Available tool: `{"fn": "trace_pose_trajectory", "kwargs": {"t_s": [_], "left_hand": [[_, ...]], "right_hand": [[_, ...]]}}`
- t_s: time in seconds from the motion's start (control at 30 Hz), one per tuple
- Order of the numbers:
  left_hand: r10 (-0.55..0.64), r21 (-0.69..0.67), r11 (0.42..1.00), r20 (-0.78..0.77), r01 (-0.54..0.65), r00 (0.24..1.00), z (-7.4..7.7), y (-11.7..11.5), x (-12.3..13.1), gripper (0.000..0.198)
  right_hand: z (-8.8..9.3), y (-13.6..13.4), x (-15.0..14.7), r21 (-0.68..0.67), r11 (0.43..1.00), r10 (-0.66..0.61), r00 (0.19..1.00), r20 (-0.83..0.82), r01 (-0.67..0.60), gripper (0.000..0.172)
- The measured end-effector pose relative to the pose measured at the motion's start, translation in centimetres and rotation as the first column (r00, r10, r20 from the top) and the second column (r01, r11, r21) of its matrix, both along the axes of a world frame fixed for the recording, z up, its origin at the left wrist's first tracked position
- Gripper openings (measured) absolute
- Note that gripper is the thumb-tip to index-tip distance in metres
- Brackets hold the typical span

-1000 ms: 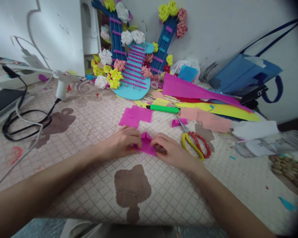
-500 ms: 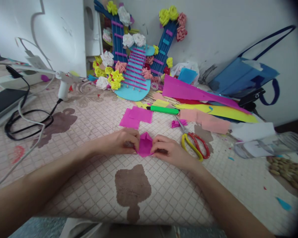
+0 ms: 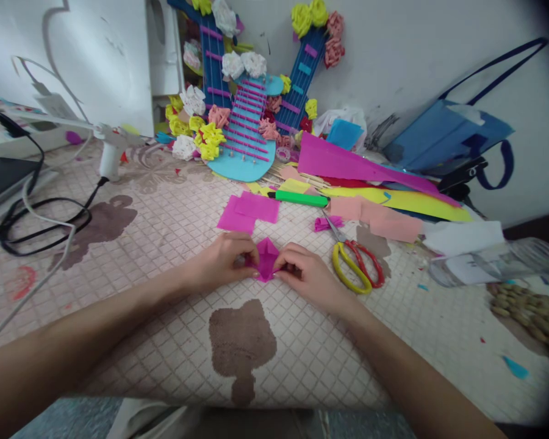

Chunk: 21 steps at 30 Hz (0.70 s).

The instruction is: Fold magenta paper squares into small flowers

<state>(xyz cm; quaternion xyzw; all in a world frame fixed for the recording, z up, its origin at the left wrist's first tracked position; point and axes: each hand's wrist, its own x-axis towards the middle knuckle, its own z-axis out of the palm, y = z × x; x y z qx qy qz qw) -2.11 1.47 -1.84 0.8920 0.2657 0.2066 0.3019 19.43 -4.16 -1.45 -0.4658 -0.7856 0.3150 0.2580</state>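
Observation:
A small piece of magenta paper (image 3: 268,261), with its edges folded inward, lies on the table between my two hands. My left hand (image 3: 231,257) pinches its left edge between thumb and fingers. On the opposite side, my right hand (image 3: 304,268) grips the lower right edge with closed fingers. Flat magenta paper squares (image 3: 247,210) lie just beyond my left hand, overlapping each other. A rolled magenta strip (image 3: 328,223) rests past my right hand, beside scissors (image 3: 357,266) with yellow and red handles.
A green cutter or marker (image 3: 302,199) lies behind the paper, near pink paper pieces (image 3: 388,222). Decorated cardboard instruments (image 3: 244,137) with paper flowers lean on the wall. A white glue gun (image 3: 112,155) stands left, a clear bottle (image 3: 494,263) lies right.
Both hands have drawn slightly closer together at the lower edges of the magenta paper, and its sides are folded further inward. The whole view has shifted a little.

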Motion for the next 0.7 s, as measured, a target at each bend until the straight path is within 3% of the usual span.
{"fn": "trace_pose_trajectory", "kwargs": {"t_s": [0.1, 0.23, 0.43, 0.7], "left_hand": [[0.045, 0.019, 0.999, -0.040, -0.044, 0.998, -0.1, 0.2, -0.3, 0.014], [-0.044, -0.047, 0.998, -0.059, 0.041, 0.997, -0.4, 0.7, -0.7, 0.013], [-0.147, -0.099, 0.985, -0.034, 0.143, 0.989, 0.0, 1.4, -1.3, 0.005], [-0.060, -0.116, 0.992, -0.005, 0.059, 0.998, 0.1, 0.6, -0.5, 0.006]], "right_hand": [[-0.1, 0.0, 0.0, 0.003, 1.000, -0.024, 1.000, 0.008, 0.024, 0.012], [0.0, -0.1, -0.1, 0.016, 0.999, -0.041, 0.998, 0.039, 0.040, 0.015], [0.3, 0.3, 1.0, -0.037, 0.994, 0.104, 0.994, 0.024, -0.103, 0.010], [-0.1, 0.2, 0.4, -0.030, 0.999, 0.017, 1.000, -0.007, -0.018, 0.017]]}}
